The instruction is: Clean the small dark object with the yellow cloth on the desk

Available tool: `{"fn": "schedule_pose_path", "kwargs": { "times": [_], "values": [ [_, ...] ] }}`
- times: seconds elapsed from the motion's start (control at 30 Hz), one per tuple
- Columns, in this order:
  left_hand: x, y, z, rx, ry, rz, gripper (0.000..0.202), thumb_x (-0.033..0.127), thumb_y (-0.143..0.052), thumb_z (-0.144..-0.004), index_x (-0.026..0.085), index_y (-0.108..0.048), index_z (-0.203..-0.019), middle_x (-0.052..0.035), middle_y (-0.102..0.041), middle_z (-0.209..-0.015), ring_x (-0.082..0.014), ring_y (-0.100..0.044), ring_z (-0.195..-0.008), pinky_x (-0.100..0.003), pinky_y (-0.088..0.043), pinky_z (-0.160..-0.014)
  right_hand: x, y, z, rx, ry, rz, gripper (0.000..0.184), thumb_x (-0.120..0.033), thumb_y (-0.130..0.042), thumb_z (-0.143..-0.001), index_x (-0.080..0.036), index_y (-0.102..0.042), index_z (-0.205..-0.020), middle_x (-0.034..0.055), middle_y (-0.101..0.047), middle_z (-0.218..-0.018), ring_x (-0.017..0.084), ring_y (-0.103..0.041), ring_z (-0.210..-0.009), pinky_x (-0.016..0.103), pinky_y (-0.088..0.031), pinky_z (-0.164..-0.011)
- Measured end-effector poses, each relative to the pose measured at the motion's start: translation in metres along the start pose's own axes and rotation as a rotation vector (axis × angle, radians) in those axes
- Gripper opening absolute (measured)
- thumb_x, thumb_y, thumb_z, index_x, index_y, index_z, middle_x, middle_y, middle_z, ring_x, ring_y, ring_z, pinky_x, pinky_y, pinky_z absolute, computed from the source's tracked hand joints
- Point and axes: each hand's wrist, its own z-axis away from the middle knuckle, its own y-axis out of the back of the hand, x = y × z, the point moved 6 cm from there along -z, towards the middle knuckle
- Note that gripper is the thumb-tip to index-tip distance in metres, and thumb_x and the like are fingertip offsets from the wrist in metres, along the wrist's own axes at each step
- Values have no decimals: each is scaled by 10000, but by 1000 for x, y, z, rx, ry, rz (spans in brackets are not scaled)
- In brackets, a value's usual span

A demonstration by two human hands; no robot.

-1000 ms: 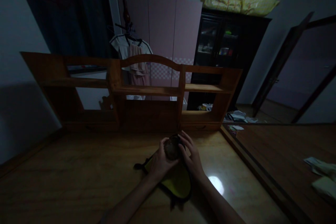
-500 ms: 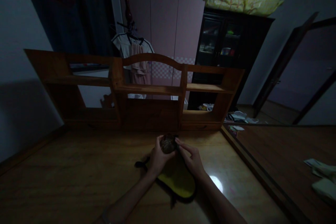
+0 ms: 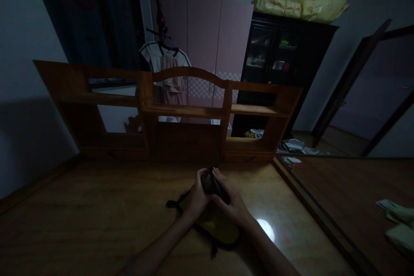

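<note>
The room is dim. Both my hands meet over a wooden desk [image 3: 97, 220] near its middle. My left hand [image 3: 196, 197] cups a small dark rounded object [image 3: 208, 182] from the left. My right hand [image 3: 230, 200] wraps its fingers over the same object from the right and top. I cannot make out what the object is. Under my wrists lies a yellow pouch with black edging [image 3: 216, 226], flat on the desk.
A low wooden shelf unit [image 3: 181, 112] stands along the desk's back edge, just beyond my hands. A second wooden surface [image 3: 352, 189] adjoins on the right, with pale papers [image 3: 396, 220] at its far right. Behind are a pink wardrobe [image 3: 207, 39] and a dark cabinet [image 3: 278, 60].
My right hand has closed further over the dark object, covering its top. Both hands have stayed in about the same place above the yellow pouch.
</note>
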Motion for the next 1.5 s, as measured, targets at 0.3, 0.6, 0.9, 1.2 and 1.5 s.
{"fn": "schedule_pose_path", "kwargs": {
  "times": [0.3, 0.6, 0.9, 1.2, 1.5],
  "values": [
    [-8, -5, -5, -32, -33, 131, 754, 236, -774, -618, 211, -380, -1261, -93, -574, -1247, -232, -594, -1107, -374, -477, -957, 2, -1, -1, -23, 43, -30, 571, -175, -542, -815, -311, -467, -1364, -5, -431, -1446, 265, -323, -1379, 524, -225, -1148],
    [7, 7, -2, 114, -20, 70, 748, 331, -809, -622, 235, -393, -1236, -69, -603, -1192, -224, -622, -1055, -343, -509, -898, 2, 7, 1, 119, 51, -13, 425, -204, -485, -879, -323, -563, -1280, -6, -520, -1374, 254, -426, -1319, 513, -300, -1124],
    [29, 1, 3, -1, -73, 140, 734, 312, -792, -644, 249, -357, -1232, -65, -565, -1223, -218, -598, -1091, -349, -497, -936, 7, 13, 4, 171, -25, -31, 436, -218, -470, -904, -346, -511, -1318, -42, -477, -1406, 239, -410, -1330, 480, -317, -1126],
    [23, -10, 7, -97, -112, -15, 806, 297, -817, -609, 238, -362, -1272, -93, -556, -1260, -249, -576, -1125, -388, -475, -956, 13, 13, 5, 185, -75, -57, 397, -274, -440, -937, -330, -509, -1325, -39, -474, -1413, 230, -382, -1349, 472, -266, -1152],
    [14, -8, 7, -118, -111, -124, 856, 253, -804, -606, 252, -354, -1334, -91, -555, -1283, -266, -563, -1145, -395, -468, -954, 4, 7, 2, 89, -35, -39, 408, -261, -440, -935, -330, -497, -1333, -36, -446, -1433, 231, -360, -1362, 481, -250, -1159]
  ]
}}
